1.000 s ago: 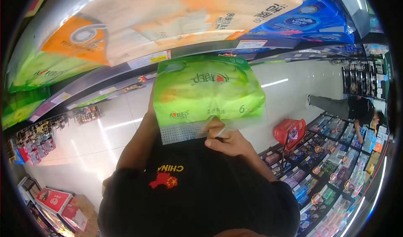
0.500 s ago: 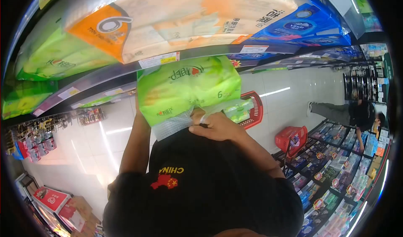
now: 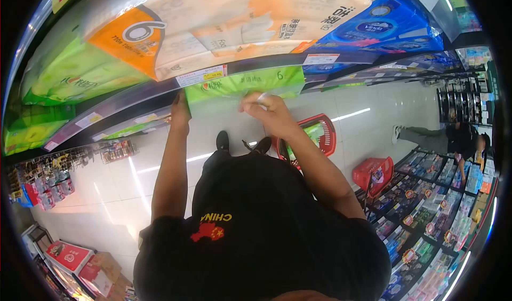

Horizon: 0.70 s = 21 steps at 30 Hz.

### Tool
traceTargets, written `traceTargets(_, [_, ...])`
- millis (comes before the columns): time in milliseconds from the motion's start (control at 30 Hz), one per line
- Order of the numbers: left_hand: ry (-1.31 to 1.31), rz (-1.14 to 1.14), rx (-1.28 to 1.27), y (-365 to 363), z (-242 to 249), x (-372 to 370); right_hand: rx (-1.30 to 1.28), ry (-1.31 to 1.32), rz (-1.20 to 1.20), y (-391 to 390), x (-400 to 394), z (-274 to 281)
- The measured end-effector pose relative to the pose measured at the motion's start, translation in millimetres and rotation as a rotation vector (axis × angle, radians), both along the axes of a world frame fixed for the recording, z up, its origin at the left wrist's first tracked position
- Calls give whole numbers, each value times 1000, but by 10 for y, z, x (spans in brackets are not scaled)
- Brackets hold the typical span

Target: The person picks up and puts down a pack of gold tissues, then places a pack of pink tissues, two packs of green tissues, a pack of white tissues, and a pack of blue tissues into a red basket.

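A green pack of tissue (image 3: pixel 242 85) sits partly under the edge of a shelf (image 3: pixel 133 95), its front face showing a "6" and a small red logo. Both hands hold it out in front of the person at arm's length. The left hand (image 3: pixel 180 111) clasps the pack's left end, fingers wrapped around the corner, with the forearm stretched straight up from the shoulder. The right hand (image 3: pixel 264 110) grips the pack's lower edge near the middle, knuckles toward the camera, thumb tucked under, with the arm bent a little at the elbow and angled inward.

Above the shelf edge lie a large orange-and-white pack (image 3: pixel 213 23), a blue pack (image 3: pixel 384 29) to its right, and more green packs (image 3: pixel 74 77) to its left. A price tag (image 3: pixel 201 76) is fixed on the shelf edge just above the held pack.

Below the hands, the person's black shirt (image 3: pixel 256 231) fills the lower middle, and black shoes (image 3: pixel 222 140) show on the pale floor. A red basket (image 3: pixel 312 135) stands on the floor just right of the feet, holding something green. A second red basket (image 3: pixel 373 174) stands farther right, beside low shelves of small boxes (image 3: pixel 426 215). Another person (image 3: pixel 453 138) bends over those shelves at the far right.
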State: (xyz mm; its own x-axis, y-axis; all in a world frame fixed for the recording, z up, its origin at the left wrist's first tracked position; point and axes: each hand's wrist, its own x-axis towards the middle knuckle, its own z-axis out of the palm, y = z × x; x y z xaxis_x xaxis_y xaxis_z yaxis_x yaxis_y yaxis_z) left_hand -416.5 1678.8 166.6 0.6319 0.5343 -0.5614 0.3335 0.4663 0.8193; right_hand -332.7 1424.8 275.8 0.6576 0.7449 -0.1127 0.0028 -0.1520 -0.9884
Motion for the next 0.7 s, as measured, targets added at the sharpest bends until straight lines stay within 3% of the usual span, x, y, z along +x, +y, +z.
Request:
traceTargets(33, [71, -33, 56, -43, 125, -4, 45, 33, -17, 13, 17, 26])
traceTargets(133, [73, -80, 175, 53, -185, -56, -17, -25, -102, 80, 26, 168])
traceTargets(233, [-87, 2, 247, 89, -446, -29, 50, -212, -105, 141, 121, 178])
traceTargets(333, [-56, -40, 385, 222, -609, 129, 4, -94, -161, 101, 146, 139])
traceTargets(433, [-79, 73, 352, 222, -517, 342, -77, -62, -233, -94, 6, -221])
traceTargets(500, [-282, 108, 799, 480, -1066, 648, -203, -87, -252, -311, -168, -503])
traceTargets(533, [-308, 125, 819, 528, -1136, 719, -265, -98, -264, -446, -264, -654])
traceTargets(700, [-207, 180, 336, 414, -597, 764, -458, -43, -364, -1322, -678, -1557])
